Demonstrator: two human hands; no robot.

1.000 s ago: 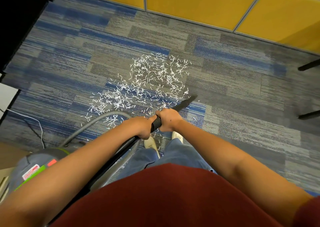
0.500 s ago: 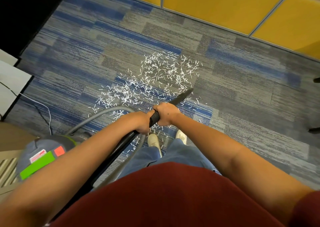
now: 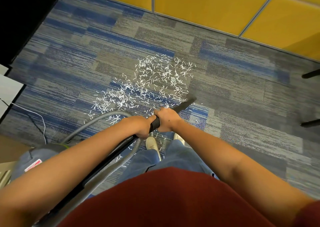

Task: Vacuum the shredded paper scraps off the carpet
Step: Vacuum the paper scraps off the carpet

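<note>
carpet (image 3: 242, 92) blue-grey striped, paper scraps (image 3: 155, 81) scattered, yellow panels (image 3: 207, 5)

Both hands (image 3: 138, 125) (image 3: 167, 118) grip the vacuum wand (image 3: 184, 105) over paper scraps (image 3: 155, 81) on carpet (image 3: 242, 92)

Scraps ahead of my feet, vacuum at my left

My left hand (image 3: 138, 126) grips the black plastic vacuum wand (image 3: 186, 104) just behind my right hand (image 3: 167, 118). The wand's tip is at the right edge of the white shredded paper scraps (image 3: 155, 81), which spread ahead and leftward on the blue-and-grey striped carpet (image 3: 242, 97). The grey ribbed hose (image 3: 97, 121) loops left to the grey canister vacuum (image 3: 34, 157) beside me. The yellow wall panels (image 3: 199, 5) stand beyond the scraps.
</note>
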